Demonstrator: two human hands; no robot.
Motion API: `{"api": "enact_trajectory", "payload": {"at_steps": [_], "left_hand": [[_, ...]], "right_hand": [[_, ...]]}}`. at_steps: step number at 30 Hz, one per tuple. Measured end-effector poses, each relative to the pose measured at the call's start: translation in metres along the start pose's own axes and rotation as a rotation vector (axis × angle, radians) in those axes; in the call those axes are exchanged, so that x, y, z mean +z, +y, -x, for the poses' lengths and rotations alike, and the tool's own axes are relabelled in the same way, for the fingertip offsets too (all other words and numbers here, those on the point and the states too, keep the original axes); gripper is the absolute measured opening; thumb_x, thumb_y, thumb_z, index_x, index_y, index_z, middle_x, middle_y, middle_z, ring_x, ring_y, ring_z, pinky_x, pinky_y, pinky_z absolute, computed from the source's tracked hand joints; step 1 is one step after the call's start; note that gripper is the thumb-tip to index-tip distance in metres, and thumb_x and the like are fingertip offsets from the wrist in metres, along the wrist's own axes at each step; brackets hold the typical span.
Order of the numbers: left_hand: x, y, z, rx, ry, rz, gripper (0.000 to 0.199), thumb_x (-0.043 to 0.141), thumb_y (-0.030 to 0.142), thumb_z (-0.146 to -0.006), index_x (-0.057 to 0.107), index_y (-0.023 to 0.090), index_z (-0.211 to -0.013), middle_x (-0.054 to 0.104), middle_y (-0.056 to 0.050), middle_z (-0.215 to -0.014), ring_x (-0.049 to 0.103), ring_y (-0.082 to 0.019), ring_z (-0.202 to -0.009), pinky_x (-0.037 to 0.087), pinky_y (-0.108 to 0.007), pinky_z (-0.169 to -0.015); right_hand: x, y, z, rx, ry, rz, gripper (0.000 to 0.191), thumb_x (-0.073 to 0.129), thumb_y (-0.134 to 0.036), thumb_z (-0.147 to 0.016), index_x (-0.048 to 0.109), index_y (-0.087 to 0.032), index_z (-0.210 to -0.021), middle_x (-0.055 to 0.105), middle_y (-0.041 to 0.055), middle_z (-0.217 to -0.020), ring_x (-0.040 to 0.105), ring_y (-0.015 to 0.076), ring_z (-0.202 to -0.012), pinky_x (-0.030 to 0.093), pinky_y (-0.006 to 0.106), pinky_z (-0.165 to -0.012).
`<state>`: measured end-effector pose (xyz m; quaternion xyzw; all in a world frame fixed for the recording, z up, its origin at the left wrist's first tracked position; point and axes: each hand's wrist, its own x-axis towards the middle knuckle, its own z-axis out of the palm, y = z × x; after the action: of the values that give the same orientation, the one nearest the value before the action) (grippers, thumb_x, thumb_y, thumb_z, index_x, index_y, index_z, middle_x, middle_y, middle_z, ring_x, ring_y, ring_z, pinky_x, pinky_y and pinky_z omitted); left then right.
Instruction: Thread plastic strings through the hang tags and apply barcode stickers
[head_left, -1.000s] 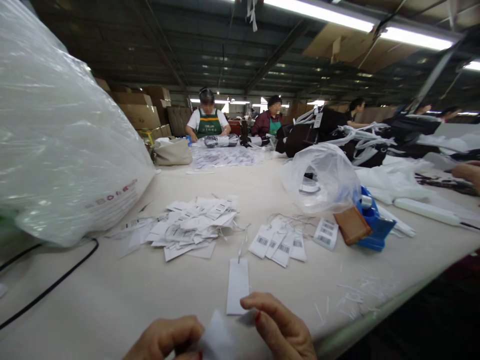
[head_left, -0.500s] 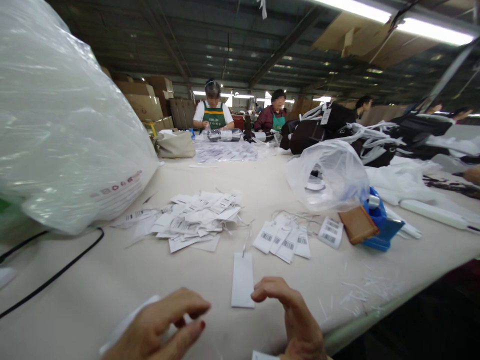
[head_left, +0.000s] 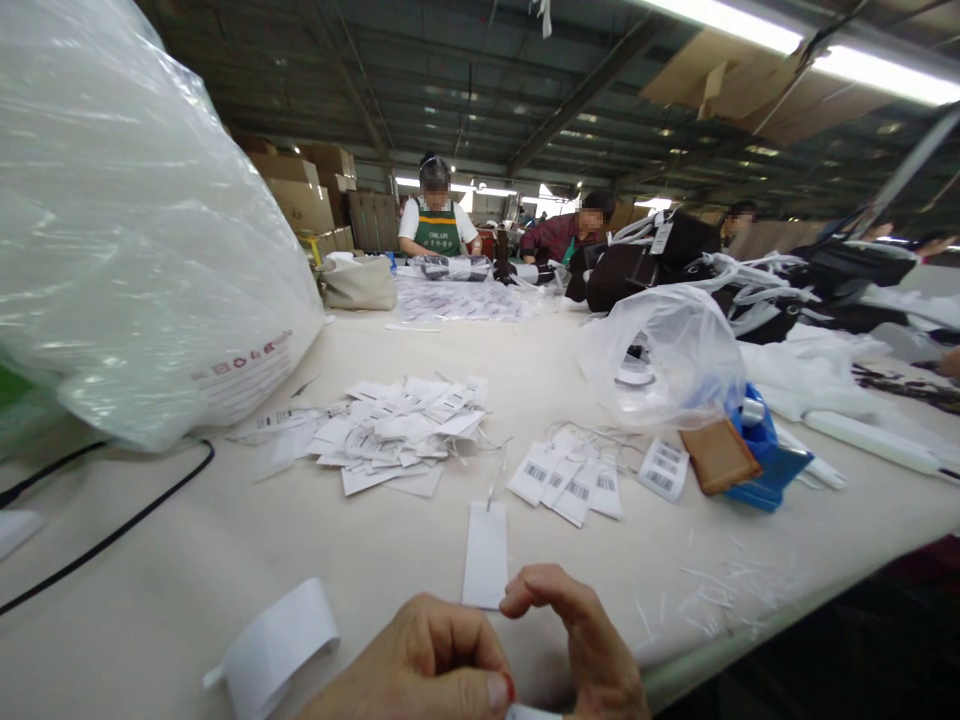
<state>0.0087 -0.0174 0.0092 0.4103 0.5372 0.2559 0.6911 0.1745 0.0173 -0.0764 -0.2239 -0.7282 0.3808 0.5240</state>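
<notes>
At far left, a large clear plastic bag [head_left: 150, 250] bulges over the cream table [head_left: 360, 545]. Nearer me, a curled white strip [head_left: 281, 640] lies loose, uncovered now that my left hand [head_left: 427, 655] has moved off it towards my right; I judge it is out of the handling for the moment. Beyond is a heap of printed tags [head_left: 405, 430]. My left thumb and finger are drawn together beside a small white piece [head_left: 531, 713] at the bottom edge; I cannot tell whether they grip it. A blank white tag [head_left: 485, 560] lies flat just ahead. My right hand [head_left: 600, 655] curls its forefinger near that tag, its thumb hidden, its grip unclear. Further right are fanned barcode tags [head_left: 577, 492] and a blue dispenser [head_left: 780, 465].
</notes>
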Motion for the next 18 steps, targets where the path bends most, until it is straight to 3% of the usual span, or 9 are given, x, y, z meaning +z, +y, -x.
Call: {"api": "enact_trajectory", "payload": {"at_steps": [3, 7, 10, 14, 18], "left_hand": [[-0.002, 0.002, -0.002, 0.029, -0.045, 0.006, 0.019, 0.057, 0.036, -0.056, 0.053, 0.018, -0.057, 0.040, 0.006, -0.048, 0.030, -0.009, -0.049, 0.018, -0.025, -0.050], [0.000, -0.001, -0.009, -0.020, -0.086, 0.046, 0.015, 0.062, 0.029, -0.050, 0.055, 0.017, -0.056, 0.043, 0.007, -0.043, 0.033, -0.008, -0.044, 0.018, -0.024, -0.047], [0.005, -0.006, -0.010, 0.005, 0.038, 0.160, 0.015, 0.064, 0.027, -0.050, 0.054, 0.016, -0.053, 0.046, 0.007, -0.042, 0.035, -0.007, -0.043, 0.020, -0.023, -0.046], [0.008, -0.013, -0.011, 0.135, 0.227, 0.292, 0.020, 0.067, 0.029, -0.061, 0.054, 0.015, -0.055, 0.049, 0.005, -0.043, 0.040, -0.007, -0.043, 0.026, -0.022, -0.048], [0.003, -0.020, -0.015, 0.237, 0.337, 0.347, 0.024, 0.070, 0.033, -0.065, 0.060, 0.013, -0.058, 0.058, 0.002, -0.049, 0.045, -0.008, -0.045, 0.033, -0.021, -0.048]], "right_hand": [[0.001, 0.000, 0.002, 0.028, -0.017, -0.019, 0.051, 0.066, -0.041, -0.076, 0.043, -0.030, -0.120, 0.058, 0.0018, -0.093, 0.055, 0.0202, -0.087, 0.041, 0.031, -0.083], [0.000, 0.002, 0.005, 0.061, -0.040, -0.056, 0.054, 0.068, -0.042, -0.074, 0.044, -0.032, -0.121, 0.059, 0.0014, -0.093, 0.056, 0.0200, -0.087, 0.042, 0.031, -0.082], [-0.006, 0.005, 0.007, 0.142, -0.041, -0.105, 0.053, 0.068, -0.046, -0.072, 0.049, -0.032, -0.119, 0.061, 0.0021, -0.093, 0.056, 0.0199, -0.086, 0.042, 0.032, -0.081], [-0.012, 0.001, 0.004, 0.346, -0.020, -0.329, 0.053, 0.073, -0.051, -0.064, 0.060, -0.029, -0.110, 0.065, 0.0044, -0.092, 0.059, 0.0201, -0.082, 0.047, 0.032, -0.072], [-0.009, -0.010, -0.001, 0.604, 0.118, -0.568, 0.033, 0.074, -0.046, -0.065, 0.068, -0.025, -0.090, 0.068, 0.0027, -0.081, 0.061, 0.0148, -0.069, 0.047, 0.025, -0.061]]}}
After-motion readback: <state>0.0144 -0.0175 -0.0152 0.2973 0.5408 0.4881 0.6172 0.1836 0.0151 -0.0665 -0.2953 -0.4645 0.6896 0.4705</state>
